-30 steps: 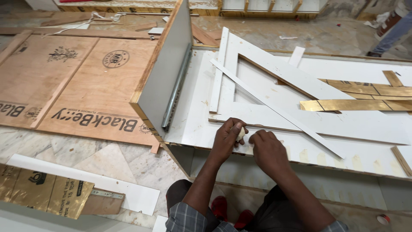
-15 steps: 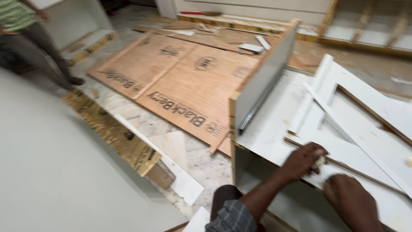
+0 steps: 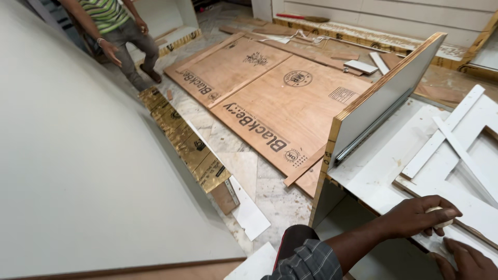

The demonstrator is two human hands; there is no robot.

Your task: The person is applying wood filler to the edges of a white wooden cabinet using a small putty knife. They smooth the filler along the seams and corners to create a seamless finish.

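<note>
— What is getting cut off down near us?

— The right hand is running off the bottom corner, so I cannot tell its grip. The left hand is curling loosely over a small pale object, mostly hidden, pressing it on the white panel.

— And farther out?

— An upright board is standing on edge; plywood sheets are lying beyond, another person standing, partly cropped.

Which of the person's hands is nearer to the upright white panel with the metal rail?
Left. The left hand lies just below the upright panel; the right hand sits farther away, at the bottom corner.
</note>
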